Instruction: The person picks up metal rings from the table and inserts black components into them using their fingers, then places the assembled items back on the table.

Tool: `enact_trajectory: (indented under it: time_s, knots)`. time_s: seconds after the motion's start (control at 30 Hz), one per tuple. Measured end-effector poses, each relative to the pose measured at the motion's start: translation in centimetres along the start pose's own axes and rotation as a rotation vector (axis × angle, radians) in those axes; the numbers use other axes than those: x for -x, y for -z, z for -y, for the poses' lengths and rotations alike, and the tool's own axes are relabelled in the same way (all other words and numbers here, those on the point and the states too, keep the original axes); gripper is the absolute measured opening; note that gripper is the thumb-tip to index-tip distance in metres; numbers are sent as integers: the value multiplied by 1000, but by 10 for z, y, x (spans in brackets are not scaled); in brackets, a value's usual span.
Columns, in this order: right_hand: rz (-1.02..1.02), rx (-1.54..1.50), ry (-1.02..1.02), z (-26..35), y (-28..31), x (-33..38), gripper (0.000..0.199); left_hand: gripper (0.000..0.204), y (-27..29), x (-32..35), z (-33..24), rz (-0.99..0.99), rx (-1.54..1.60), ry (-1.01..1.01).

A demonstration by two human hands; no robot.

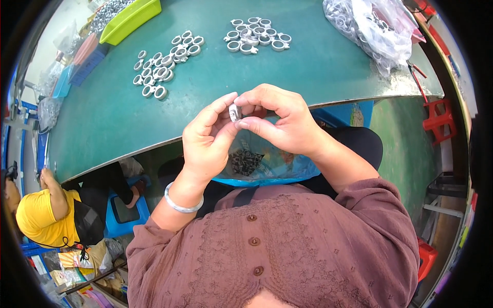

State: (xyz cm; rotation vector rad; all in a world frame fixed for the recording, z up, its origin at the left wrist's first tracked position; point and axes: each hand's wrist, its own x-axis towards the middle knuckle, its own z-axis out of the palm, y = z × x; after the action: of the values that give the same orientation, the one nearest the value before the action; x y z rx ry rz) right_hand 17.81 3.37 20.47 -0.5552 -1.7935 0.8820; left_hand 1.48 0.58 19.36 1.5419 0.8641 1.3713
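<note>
No words, numbers or signs can be read; any print on the packets point(76, 258) around eight o'clock is too small to tell.

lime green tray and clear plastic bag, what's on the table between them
The head view shows a left group of grey rings nearer the tray and a right group of grey rings nearer the bag, on the green table.
</note>
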Motion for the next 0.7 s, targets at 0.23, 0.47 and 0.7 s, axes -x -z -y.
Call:
enact_trajectory:
  time_s: [0.23,0.47,0.7]
  knots:
    - [19,16,-33,7,2,2,22,40,1,3,-1,93,222,122]
    - [35,54,-48,15,3,2,23,39,2,5,-2,94,386,245]
    - [28,114,-33,12,2,5,19,39,2,5,-5,107,473,313]
